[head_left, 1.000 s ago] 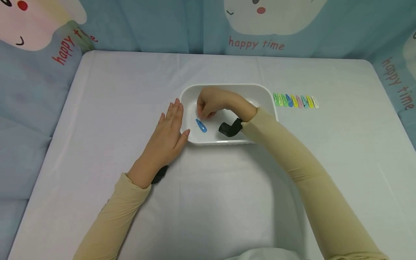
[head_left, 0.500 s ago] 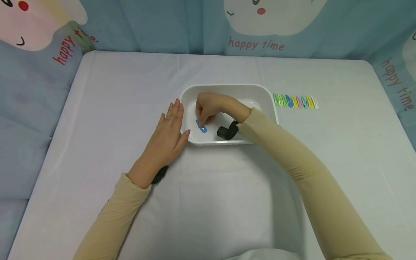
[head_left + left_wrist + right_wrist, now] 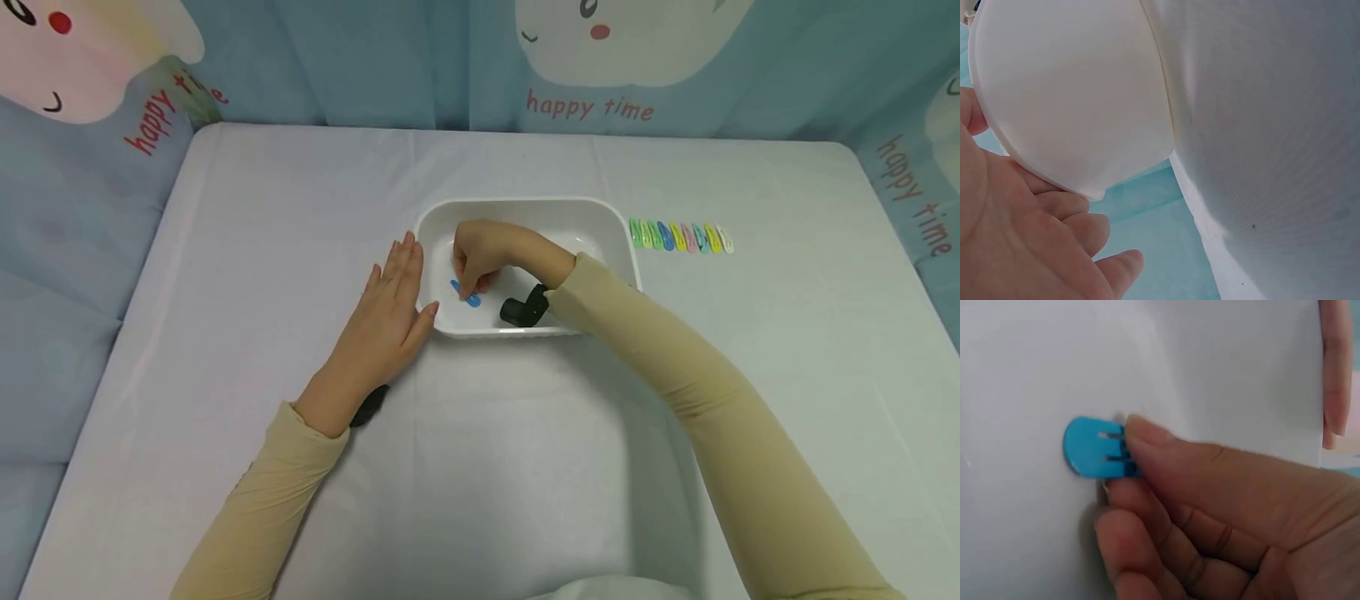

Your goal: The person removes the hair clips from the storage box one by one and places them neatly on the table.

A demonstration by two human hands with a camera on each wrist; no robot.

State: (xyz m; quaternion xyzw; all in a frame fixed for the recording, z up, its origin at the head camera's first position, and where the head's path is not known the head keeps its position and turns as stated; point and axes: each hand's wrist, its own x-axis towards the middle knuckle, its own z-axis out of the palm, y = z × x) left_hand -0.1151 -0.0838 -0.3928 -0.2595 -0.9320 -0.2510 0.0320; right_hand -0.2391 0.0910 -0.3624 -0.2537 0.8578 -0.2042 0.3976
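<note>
A blue snap hair clip point(image 3: 1090, 447) lies at the left end of the white tray point(image 3: 592, 223). My right hand point(image 3: 483, 254) reaches into the tray and pinches the clip between thumb and forefinger. In the right wrist view the thumb covers part of the clip, and its wide rounded end sticks out. My left hand point(image 3: 378, 325) is laid against the tray's left rim with straight fingers. The left wrist view has this hand's fingers point(image 3: 1085, 231) touching the tray's outer wall point(image 3: 1072, 87) from outside.
To the right of the tray is a neat row of several hair clips point(image 3: 681, 237) in green, blue, yellow, pink and white. A white cloth point(image 3: 487, 467) covers the table. Blue printed curtains point(image 3: 375, 62) hang behind it. A black wrist camera point(image 3: 523, 308) sits under the right wrist.
My right hand has come down slightly toward the blue hair clip and now pinches it. My left hand stays at the tray's left rim.
</note>
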